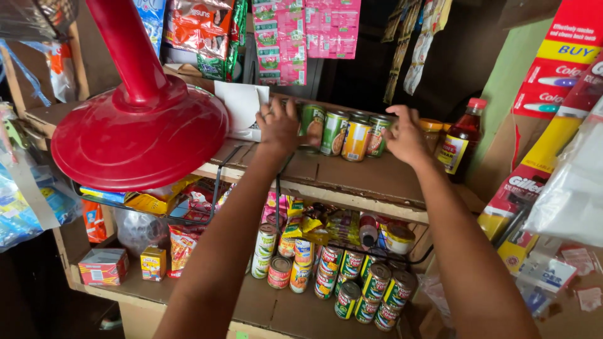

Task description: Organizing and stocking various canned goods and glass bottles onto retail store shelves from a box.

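Cans: a row of cans (pixel 342 132) stands upright on the upper shelf (pixel 352 179), set back from its front edge, between your two hands.
Left hand: your left hand (pixel 279 127) is spread wide, fingers against the leftmost can, holding nothing.
Right hand: your right hand (pixel 406 137) is open with fingers loosely curled, at the right end of the row; touch cannot be told.
Edges: a white card (pixel 242 107) lies just left, a red bottle (pixel 460 143) stands near on the right.
Room: bare shelf shows in front of the cans; a red fan base (pixel 141 135) crowds the left.
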